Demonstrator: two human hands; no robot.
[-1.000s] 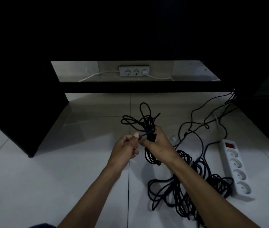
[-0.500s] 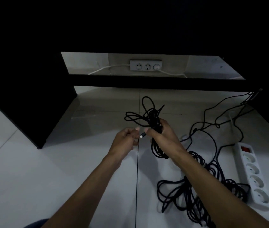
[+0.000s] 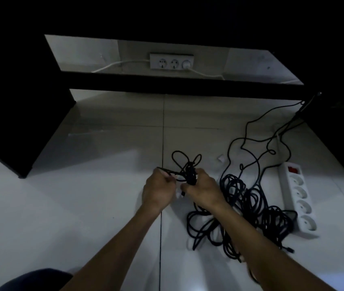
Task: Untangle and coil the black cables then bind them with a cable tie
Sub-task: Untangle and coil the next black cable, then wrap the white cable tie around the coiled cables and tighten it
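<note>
The small cable bundle sits between the two hands, held above the floor, its loops sticking up past the fingertips. No brand, label or writing can be read on anything here.

Half a second ago the hands were a little apart, with a light connector tip showing in the gap between them; now they have closed together on the bundle, and a pale connector hangs just below the right fingers. The view has also tilted down, so the hands lie lower in the picture.

The right hand has its fingers curled round the bundle's waist. The left hand is clenched, and seems to pinch a strand running from its fingertips to the bundle, though the dim light makes that grip hard to confirm.

Under the right forearm, a large tangle of black cable lies on the floor, well below the fingers. Right of the tangle lies a white power strip with a red switch. Far beyond the fingers, a wall socket shows under the dark furniture.
</note>
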